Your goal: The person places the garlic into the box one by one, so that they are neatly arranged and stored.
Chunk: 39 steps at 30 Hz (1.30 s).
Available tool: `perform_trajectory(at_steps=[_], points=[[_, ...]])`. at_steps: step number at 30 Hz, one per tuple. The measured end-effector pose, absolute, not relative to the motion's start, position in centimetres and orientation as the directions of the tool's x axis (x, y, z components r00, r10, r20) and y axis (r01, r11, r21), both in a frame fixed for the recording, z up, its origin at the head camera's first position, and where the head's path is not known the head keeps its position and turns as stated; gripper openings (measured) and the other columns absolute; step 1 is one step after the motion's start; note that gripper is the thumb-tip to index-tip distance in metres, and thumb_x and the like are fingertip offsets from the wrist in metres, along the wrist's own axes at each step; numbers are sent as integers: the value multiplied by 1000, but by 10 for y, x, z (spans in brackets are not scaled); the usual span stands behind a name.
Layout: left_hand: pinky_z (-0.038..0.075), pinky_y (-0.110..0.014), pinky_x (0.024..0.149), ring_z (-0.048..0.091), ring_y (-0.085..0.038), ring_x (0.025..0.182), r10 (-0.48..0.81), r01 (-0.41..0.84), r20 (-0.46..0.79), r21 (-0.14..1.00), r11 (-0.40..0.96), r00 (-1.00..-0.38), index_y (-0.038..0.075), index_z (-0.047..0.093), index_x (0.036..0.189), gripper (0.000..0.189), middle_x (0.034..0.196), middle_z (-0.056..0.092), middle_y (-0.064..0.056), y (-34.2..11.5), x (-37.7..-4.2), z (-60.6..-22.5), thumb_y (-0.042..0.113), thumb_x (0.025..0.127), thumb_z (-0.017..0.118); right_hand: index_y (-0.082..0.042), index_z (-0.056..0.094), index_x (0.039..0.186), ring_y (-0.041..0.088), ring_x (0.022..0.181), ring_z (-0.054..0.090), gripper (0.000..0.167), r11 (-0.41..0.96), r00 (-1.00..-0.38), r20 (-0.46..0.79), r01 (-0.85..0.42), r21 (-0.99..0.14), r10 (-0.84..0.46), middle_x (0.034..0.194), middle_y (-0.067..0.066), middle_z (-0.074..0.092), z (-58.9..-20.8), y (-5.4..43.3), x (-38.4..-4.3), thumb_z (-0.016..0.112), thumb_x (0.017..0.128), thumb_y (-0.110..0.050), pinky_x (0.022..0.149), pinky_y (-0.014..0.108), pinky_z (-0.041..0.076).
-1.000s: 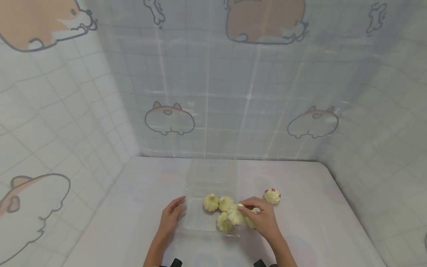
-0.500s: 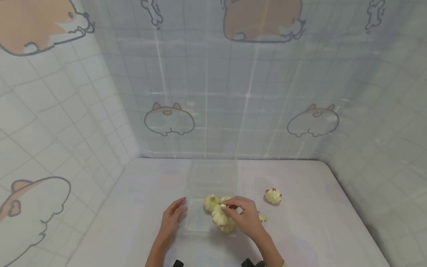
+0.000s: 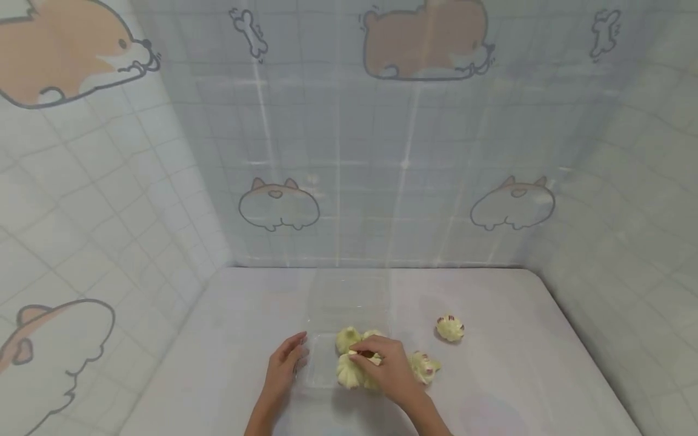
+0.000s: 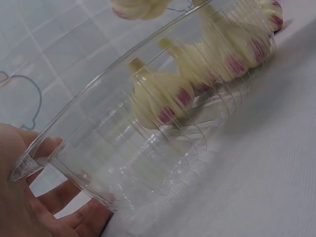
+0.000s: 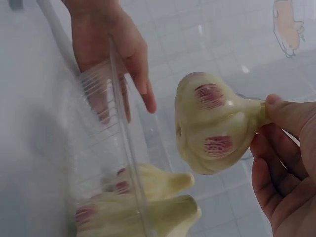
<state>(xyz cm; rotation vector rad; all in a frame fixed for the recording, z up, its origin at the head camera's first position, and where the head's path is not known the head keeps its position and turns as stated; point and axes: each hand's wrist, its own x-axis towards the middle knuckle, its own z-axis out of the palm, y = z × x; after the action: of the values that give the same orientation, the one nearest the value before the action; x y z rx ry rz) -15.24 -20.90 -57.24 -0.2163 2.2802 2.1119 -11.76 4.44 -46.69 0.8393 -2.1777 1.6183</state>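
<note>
A clear plastic box stands on the table with several garlic bulbs, pale with purple streaks, in its right part. In the left wrist view, bulbs show through its ribbed wall. My left hand rests against the box's left side, its fingers reaching along the wall below the rim. My right hand pinches another garlic bulb by its stem between thumb and fingers. That bulb hangs above the box, over the others, and partly hides them in the head view.
Two garlic items lie on the table to the right of the box: a bulb farther back and another close beside my right hand. The box's clear lid lies folded back behind it. Tile-patterned walls enclose the table.
My right hand has carried the held garlic bulb leftward, from the box's right side to over its middle. The left hand stays at the box's left wall.
</note>
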Motion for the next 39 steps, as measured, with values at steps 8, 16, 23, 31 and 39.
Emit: perform_trajectory(at_steps=[8, 16, 23, 31, 39], points=[[50, -33, 94, 50, -32, 124, -80, -127, -121, 989, 77, -989, 9, 52, 137, 38, 141, 49, -15, -209, -151, -570, 23, 101, 51, 0, 73, 91, 17, 71, 64, 14, 206, -751, 583, -652, -730, -310, 81, 7, 69, -462, 40, -115, 74, 79, 8, 61, 32, 56], [50, -33, 93, 53, -31, 121, -111, -167, -156, 981, 95, -981, 10, 52, 136, 36, 140, 49, -15, -212, -149, -571, 20, 102, 48, -8, 76, 93, 15, 71, 61, 13, 214, -786, 545, -609, -764, -291, 87, -2, 71, -497, 37, -126, 77, 81, -4, 59, 26, 52], [50, -35, 94, 53, -32, 122, -109, -160, -153, 985, 58, -982, 8, 51, 137, 37, 140, 49, -17, -208, -151, -571, 20, 102, 49, -15, 76, 93, 22, 77, 62, 11, 272, -799, 529, -597, -755, -285, 87, -12, 68, -508, 43, -133, 79, 82, -13, 64, 33, 53], [51, -34, 92, 53, -31, 122, -104, -139, -133, 989, 51, -986, 9, 54, 135, 35, 140, 50, -15, -204, -153, -570, 19, 102, 49, -16, 76, 90, 17, 74, 61, 8, 313, -820, 507, -570, -760, -264, 83, -11, 68, -514, 47, -139, 79, 82, -13, 62, 36, 52], [50, -34, 94, 51, -34, 123, -92, -114, -111, 993, 28, -990, 5, 53, 136, 36, 140, 49, -19, -206, -147, -567, 16, 102, 51, -15, 76, 89, 15, 76, 62, 6, 293, -857, 445, -509, -809, -259, 87, -6, 71, -519, 44, -138, 78, 84, -14, 63, 38, 53]])
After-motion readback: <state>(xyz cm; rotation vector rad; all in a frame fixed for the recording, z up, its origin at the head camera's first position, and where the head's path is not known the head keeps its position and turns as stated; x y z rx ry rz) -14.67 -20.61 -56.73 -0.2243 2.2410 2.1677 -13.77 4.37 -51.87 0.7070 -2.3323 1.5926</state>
